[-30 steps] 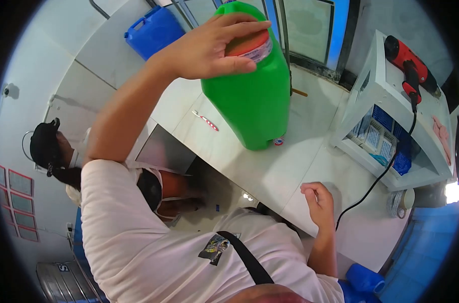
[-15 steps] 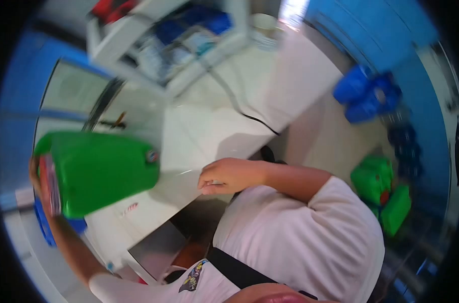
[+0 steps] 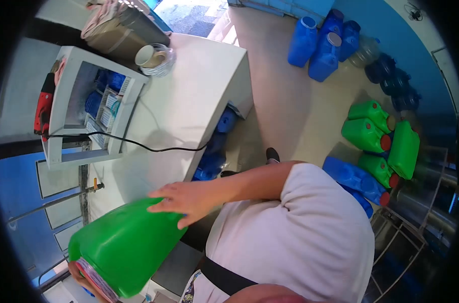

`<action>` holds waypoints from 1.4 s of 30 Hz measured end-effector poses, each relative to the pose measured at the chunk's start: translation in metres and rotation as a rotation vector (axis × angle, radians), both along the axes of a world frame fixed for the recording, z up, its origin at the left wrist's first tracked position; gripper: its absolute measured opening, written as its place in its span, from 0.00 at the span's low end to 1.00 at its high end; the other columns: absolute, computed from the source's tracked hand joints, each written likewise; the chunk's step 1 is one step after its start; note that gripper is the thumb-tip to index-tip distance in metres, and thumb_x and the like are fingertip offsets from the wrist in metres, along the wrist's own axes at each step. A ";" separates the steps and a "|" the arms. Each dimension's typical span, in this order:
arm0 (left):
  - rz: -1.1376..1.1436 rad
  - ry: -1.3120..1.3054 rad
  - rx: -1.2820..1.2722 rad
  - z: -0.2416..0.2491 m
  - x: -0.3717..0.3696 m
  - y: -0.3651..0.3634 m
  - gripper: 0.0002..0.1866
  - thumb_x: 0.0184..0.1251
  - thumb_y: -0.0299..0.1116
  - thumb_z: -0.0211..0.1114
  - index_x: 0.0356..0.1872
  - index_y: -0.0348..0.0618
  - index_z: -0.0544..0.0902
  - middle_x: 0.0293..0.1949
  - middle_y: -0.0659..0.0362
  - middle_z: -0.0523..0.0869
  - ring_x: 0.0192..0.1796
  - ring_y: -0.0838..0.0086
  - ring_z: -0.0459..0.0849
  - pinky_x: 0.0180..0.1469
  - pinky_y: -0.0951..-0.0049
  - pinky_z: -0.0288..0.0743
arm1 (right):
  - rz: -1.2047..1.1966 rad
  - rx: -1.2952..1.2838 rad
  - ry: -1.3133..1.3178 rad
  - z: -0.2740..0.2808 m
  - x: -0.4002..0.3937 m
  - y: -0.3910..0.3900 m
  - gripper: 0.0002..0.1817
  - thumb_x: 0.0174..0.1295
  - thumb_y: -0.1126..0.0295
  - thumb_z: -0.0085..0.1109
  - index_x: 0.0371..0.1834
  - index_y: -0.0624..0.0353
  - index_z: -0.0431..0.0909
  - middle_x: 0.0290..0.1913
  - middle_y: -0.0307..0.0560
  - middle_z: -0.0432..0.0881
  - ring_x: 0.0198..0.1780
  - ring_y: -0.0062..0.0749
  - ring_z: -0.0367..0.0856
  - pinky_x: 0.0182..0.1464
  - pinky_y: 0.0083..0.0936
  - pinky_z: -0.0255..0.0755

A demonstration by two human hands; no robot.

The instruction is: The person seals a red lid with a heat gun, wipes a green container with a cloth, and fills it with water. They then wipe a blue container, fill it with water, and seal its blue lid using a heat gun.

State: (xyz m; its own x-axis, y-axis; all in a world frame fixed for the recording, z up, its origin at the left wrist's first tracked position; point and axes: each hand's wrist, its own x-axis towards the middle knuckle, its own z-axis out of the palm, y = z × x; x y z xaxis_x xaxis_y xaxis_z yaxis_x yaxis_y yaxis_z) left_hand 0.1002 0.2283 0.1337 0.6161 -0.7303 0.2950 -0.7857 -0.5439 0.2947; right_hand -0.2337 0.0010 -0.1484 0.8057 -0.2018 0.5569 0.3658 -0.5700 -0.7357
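A big green jerrycan (image 3: 123,242) lies tilted at the near left of the white counter. My left hand (image 3: 80,278) is at its lower left end, mostly hidden, with fingers closed on a folded pinkish-white cloth (image 3: 96,279) pressed against the can. My right hand (image 3: 184,199) reaches over the can's upper right end, fingers spread and apart, seeming to touch it. Its cap end is hidden by that hand.
The white counter (image 3: 189,76) carries a white rack (image 3: 73,101) with blue caps, a black cord (image 3: 158,150) and a mug (image 3: 149,56). Blue jugs (image 3: 324,56) and green jerrycans (image 3: 405,149) stand on the floor at right. A tap (image 3: 95,187) juts in at left.
My right hand has moved from beside my body onto the jerrycan's end. The can has tilted and shifted lower in view with my left hand. The camera view has turned.
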 end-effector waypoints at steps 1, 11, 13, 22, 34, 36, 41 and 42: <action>0.051 0.128 -0.051 0.000 -0.022 -0.001 0.14 0.69 0.32 0.63 0.53 0.40 0.82 0.43 0.56 0.84 0.44 0.70 0.83 0.50 0.67 0.77 | -0.002 0.010 -0.001 0.006 -0.002 0.011 0.49 0.59 0.50 0.73 0.81 0.52 0.57 0.79 0.66 0.56 0.75 0.62 0.63 0.72 0.53 0.64; -0.364 0.095 0.741 0.045 -0.240 -0.074 0.14 0.47 0.18 0.75 0.35 0.40 0.82 0.26 0.59 0.80 0.32 0.77 0.72 0.35 0.72 0.70 | 0.055 0.069 -0.357 -0.026 -0.086 -0.009 0.91 0.24 0.27 0.81 0.84 0.66 0.30 0.82 0.77 0.35 0.83 0.72 0.38 0.79 0.63 0.43; -0.608 0.487 1.271 0.036 -0.265 -0.119 0.16 0.63 0.28 0.66 0.53 0.39 0.82 0.47 0.56 0.88 0.44 0.70 0.87 0.48 0.67 0.81 | 0.033 -0.040 -0.218 -0.041 -0.122 -0.022 0.90 0.28 0.23 0.77 0.84 0.67 0.31 0.83 0.73 0.41 0.84 0.65 0.43 0.79 0.58 0.48; -0.665 0.380 1.335 -0.406 -0.338 -0.096 0.37 0.62 0.44 0.70 0.71 0.39 0.73 0.51 0.37 0.87 0.52 0.47 0.87 0.54 0.54 0.80 | -0.369 0.652 1.215 -0.272 -0.460 -0.001 0.27 0.60 0.56 0.67 0.64 0.49 0.80 0.62 0.53 0.83 0.62 0.54 0.80 0.62 0.49 0.75; -0.781 0.548 1.368 -0.802 -0.683 -0.296 0.29 0.64 0.42 0.72 0.60 0.35 0.76 0.48 0.41 0.87 0.51 0.49 0.87 0.52 0.52 0.81 | -1.540 1.186 1.904 -0.237 -0.878 0.337 0.18 0.69 0.70 0.55 0.61 0.58 0.77 0.50 0.63 0.84 0.54 0.59 0.84 0.54 0.48 0.77; -0.710 0.660 1.423 -0.789 -0.763 -0.363 0.30 0.65 0.42 0.72 0.61 0.35 0.73 0.46 0.44 0.86 0.47 0.54 0.86 0.48 0.54 0.81 | -1.573 1.461 1.566 -0.265 -0.846 0.370 0.18 0.68 0.67 0.57 0.60 0.58 0.78 0.47 0.59 0.85 0.50 0.52 0.86 0.52 0.44 0.79; -0.979 0.956 1.048 -0.821 -0.901 -0.475 0.33 0.68 0.38 0.70 0.68 0.37 0.67 0.52 0.47 0.84 0.50 0.63 0.85 0.48 0.62 0.81 | -1.557 1.776 1.108 -0.331 -0.749 0.389 0.20 0.69 0.62 0.60 0.59 0.61 0.78 0.47 0.54 0.88 0.49 0.43 0.88 0.54 0.39 0.79; -1.008 0.942 0.913 -0.772 -0.936 -0.492 0.31 0.70 0.37 0.68 0.69 0.37 0.67 0.51 0.49 0.85 0.50 0.63 0.85 0.49 0.63 0.81 | -1.565 1.838 1.012 -0.357 -0.727 0.408 0.20 0.69 0.62 0.61 0.60 0.61 0.78 0.48 0.54 0.88 0.50 0.43 0.88 0.54 0.39 0.79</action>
State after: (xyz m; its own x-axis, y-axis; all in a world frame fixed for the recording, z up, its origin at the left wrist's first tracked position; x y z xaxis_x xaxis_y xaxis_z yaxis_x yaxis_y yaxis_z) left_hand -0.8353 -0.2639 -0.6380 -0.4803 -0.6328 -0.6074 -0.6492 -0.2092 0.7313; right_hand -0.9603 0.4089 -0.5050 -0.4475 -0.1505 -0.8815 -0.0058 0.9862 -0.1655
